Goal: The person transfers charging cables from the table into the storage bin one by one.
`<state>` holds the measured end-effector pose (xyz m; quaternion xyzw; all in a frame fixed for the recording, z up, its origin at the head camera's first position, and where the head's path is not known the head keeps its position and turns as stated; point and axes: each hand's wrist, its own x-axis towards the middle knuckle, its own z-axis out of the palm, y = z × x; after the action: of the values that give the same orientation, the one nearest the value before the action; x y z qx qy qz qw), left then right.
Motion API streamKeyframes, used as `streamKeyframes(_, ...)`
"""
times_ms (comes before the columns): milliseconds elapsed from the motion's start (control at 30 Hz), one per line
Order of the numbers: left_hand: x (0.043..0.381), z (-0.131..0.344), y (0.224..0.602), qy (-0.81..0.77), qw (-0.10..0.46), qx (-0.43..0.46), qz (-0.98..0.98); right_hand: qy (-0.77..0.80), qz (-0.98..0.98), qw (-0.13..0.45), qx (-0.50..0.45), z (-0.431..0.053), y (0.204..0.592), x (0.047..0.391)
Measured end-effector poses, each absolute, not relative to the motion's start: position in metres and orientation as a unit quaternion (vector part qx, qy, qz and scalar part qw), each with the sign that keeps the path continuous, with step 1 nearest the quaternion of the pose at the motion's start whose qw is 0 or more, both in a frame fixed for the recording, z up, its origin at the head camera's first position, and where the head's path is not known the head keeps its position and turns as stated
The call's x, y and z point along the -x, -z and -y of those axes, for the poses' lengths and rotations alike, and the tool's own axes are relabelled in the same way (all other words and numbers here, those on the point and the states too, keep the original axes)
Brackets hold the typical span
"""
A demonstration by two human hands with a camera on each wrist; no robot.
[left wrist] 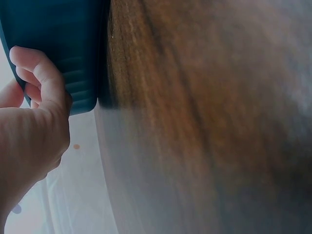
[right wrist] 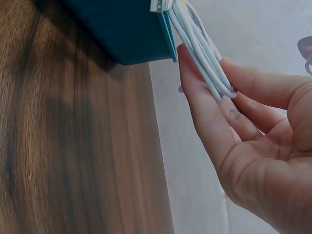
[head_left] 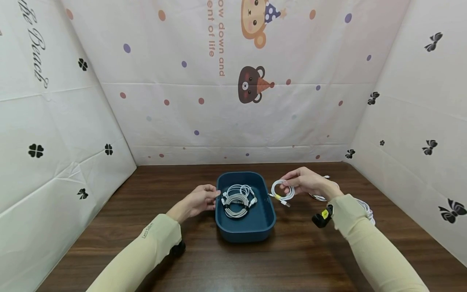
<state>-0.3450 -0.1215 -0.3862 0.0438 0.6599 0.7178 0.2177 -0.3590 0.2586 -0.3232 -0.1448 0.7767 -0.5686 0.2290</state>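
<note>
My right hand point(head_left: 305, 181) pinches a coiled white USB cable point(head_left: 286, 198) just beyond the right wall of a dark blue bin point(head_left: 245, 237). A yellow tie binds that coil, and its USB plug hangs toward the table. The right wrist view shows the white loops point(right wrist: 202, 53) between thumb and fingers. At the bin's left rim, my left hand point(head_left: 198, 200) grips the edge, thumb on top; its bent fingers point(left wrist: 46, 73) lie against the outer wall. Inside the bin are a grey coiled cable point(head_left: 235, 215) with black ties and a white cable point(head_left: 240, 187), partly overlapping.
More white cables lie at the right, one point(head_left: 319, 198) behind my right wrist and a bundle point(head_left: 368, 211) partly hidden by the sleeve. All stand on a dark wooden table point(head_left: 233, 267). White printed sheets point(head_left: 204, 121) enclose its back and sides.
</note>
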Motion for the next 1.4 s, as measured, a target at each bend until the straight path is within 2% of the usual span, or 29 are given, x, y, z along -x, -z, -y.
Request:
streamKeyframes(867, 0.346, 0.121, 0.387, -0.719, 0.215, -0.043, -0.660, 0.553, -0.787, 0.222, 0.161, -0.222, 0.316, 0.364)
streamKeyframes(1400, 0.345, 0.122, 0.387, -0.717, 0.217, -0.048, -0.660, 0.558, -0.772, 0.245, 0.180, -0.203, 0.316, 0.361)
